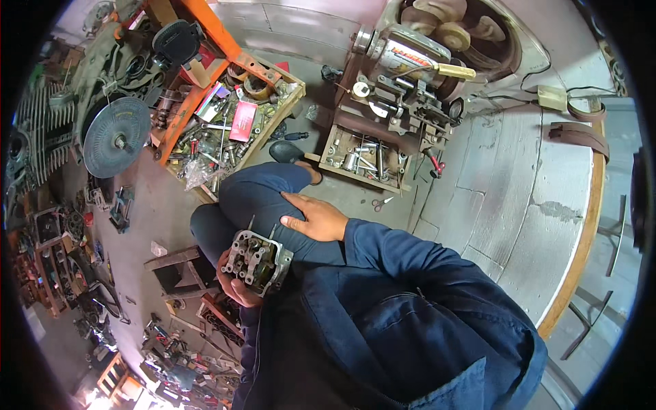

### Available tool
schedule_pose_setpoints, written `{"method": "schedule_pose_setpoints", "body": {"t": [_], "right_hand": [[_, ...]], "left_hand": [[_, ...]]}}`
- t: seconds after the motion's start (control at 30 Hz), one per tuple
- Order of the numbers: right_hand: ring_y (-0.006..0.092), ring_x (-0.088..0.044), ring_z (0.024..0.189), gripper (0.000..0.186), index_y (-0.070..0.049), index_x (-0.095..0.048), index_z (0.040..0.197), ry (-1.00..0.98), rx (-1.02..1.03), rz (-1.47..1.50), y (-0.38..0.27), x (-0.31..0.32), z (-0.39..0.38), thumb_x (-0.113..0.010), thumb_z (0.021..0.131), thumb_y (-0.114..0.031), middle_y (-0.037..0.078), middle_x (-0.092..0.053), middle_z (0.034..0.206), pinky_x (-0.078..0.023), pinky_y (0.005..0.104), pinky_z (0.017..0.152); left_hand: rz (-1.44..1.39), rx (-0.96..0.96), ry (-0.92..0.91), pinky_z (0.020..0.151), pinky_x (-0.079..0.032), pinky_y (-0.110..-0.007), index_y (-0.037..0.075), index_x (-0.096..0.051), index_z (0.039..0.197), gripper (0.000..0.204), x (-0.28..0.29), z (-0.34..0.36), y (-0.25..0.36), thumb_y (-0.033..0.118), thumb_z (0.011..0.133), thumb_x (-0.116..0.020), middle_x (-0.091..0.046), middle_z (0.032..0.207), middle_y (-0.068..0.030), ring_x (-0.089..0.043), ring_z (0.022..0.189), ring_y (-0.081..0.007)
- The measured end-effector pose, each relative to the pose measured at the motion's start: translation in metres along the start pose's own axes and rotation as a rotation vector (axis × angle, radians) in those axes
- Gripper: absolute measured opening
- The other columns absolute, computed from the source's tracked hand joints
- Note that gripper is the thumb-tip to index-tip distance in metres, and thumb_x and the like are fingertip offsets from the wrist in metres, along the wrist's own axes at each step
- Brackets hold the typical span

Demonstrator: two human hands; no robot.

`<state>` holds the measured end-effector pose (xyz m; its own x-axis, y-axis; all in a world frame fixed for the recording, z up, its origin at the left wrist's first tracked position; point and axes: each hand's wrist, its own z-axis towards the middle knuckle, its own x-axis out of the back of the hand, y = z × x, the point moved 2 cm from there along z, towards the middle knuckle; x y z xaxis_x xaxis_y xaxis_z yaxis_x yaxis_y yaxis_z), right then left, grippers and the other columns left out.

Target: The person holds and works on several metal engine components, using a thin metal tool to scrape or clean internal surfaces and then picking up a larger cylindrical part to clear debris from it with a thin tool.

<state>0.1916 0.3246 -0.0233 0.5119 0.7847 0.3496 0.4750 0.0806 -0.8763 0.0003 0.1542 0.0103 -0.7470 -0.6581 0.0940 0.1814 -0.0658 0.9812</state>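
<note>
One hand, the left (240, 292), visibly supports the silver-grey, box-shaped metal engine part with an open cavity (257, 263). Risk: the part could tip and drop, should that one-sided grip loosen under its weight. The part sits within the left hand's grasp, left of the right hand (318, 218) and nearer the body. The right hand rests unclenched, holding nothing visible, on the dark-blue cloth trousers (256, 191). Whether the lap shares the load cannot be told.
</note>
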Motion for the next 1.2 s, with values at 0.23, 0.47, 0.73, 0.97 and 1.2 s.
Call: {"method": "schedule_pose_setpoints", "body": {"t": [0.23,0.47,0.73,0.97,1.2], "right_hand": [[0.0411,-0.043,0.139,0.081,0.002,-0.036,0.151,0.011,0.005,0.023,0.008,-0.006,0.000,-0.051,0.098,-0.058,0.027,-0.042,0.151,-0.035,0.0431,0.116],[0.0422,-0.046,0.136,0.092,0.007,-0.044,0.145,-0.043,-0.079,0.125,0.017,-0.010,0.009,-0.057,0.091,-0.066,0.030,-0.049,0.145,-0.035,0.0416,0.115],[0.0411,-0.051,0.132,0.084,0.006,-0.046,0.144,-0.008,-0.053,0.148,0.016,-0.010,0.011,-0.065,0.091,-0.056,0.032,-0.053,0.139,-0.040,0.0407,0.110],[0.0408,-0.050,0.134,0.081,0.006,-0.044,0.145,0.053,-0.054,0.153,0.019,0.010,0.000,-0.066,0.093,-0.051,0.032,-0.052,0.141,-0.039,0.0400,0.112],[0.0251,-0.064,0.112,0.051,0.007,-0.056,0.133,0.316,-0.382,0.490,0.143,0.052,-0.004,-0.060,0.101,-0.033,0.020,-0.069,0.120,-0.047,0.0366,0.097]], "left_hand": [[-0.054,0.083,-0.017,0.094,-0.050,-0.040,-0.007,-0.050,0.128,0.080,0.004,-0.005,-0.001,0.066,0.094,-0.049,-0.059,0.120,-0.0174,-0.061,0.107,-0.0262],[0.190,0.188,-0.261,0.101,-0.046,-0.041,-0.007,-0.049,0.136,0.070,0.033,0.018,0.046,0.053,0.099,-0.050,-0.058,0.129,-0.0187,-0.059,0.116,-0.0272],[1.101,0.061,-0.579,0.103,-0.044,-0.048,-0.005,-0.047,0.136,0.085,-0.016,0.050,0.087,0.030,0.067,-0.085,-0.059,0.126,-0.0258,-0.054,0.120,-0.0443],[0.812,0.159,-0.566,0.092,-0.050,-0.044,0.001,-0.058,0.122,0.063,0.000,0.070,0.062,0.022,0.068,-0.082,-0.066,0.109,-0.0195,-0.063,0.104,-0.0384],[0.434,0.395,-0.169,0.087,-0.051,-0.035,0.002,-0.062,0.117,0.048,0.030,0.126,-0.027,0.020,0.077,-0.081,-0.071,0.100,-0.0120,-0.068,0.092,-0.0205]]}}
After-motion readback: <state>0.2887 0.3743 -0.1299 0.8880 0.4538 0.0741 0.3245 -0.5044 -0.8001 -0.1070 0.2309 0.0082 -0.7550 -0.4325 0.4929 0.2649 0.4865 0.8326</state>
